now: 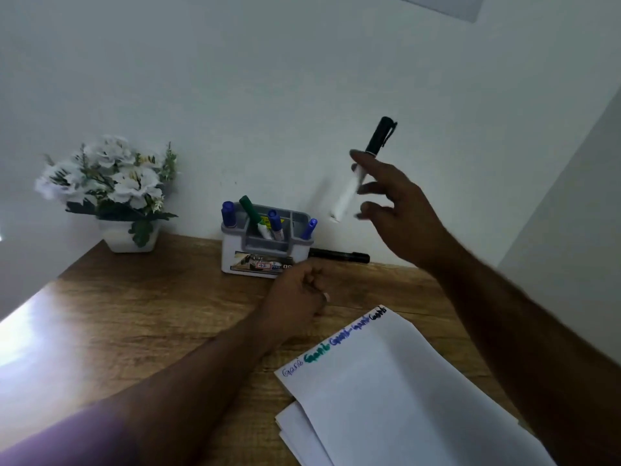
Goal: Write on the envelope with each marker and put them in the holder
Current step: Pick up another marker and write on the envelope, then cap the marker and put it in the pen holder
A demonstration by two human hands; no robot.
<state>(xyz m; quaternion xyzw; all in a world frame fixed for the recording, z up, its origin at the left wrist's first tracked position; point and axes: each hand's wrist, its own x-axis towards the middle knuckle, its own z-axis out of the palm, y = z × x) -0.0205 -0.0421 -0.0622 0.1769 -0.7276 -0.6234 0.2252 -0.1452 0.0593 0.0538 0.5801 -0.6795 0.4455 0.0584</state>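
Note:
My right hand (396, 210) is raised above the desk, to the right of the holder, with a white marker with a black cap (366, 166) pinched in its fingertips, cap end up. The other fingers are spread. My left hand (299, 297) rests curled as a loose fist on the desk in front of the holder, nothing visible in it. The grey and white holder (235, 257) stands against the wall with three blue-capped markers (228, 213) and a green-capped one (250, 210) in it. A white envelope (386, 391) lies at the front right with several coloured words along its top edge.
A black marker (339, 255) lies flat on the wooden desk (151, 314) behind the holder's right side, by the wall. A white pot of white flowers (111, 193) stands at the back left. More white sheets (295, 428) stick out under the envelope.

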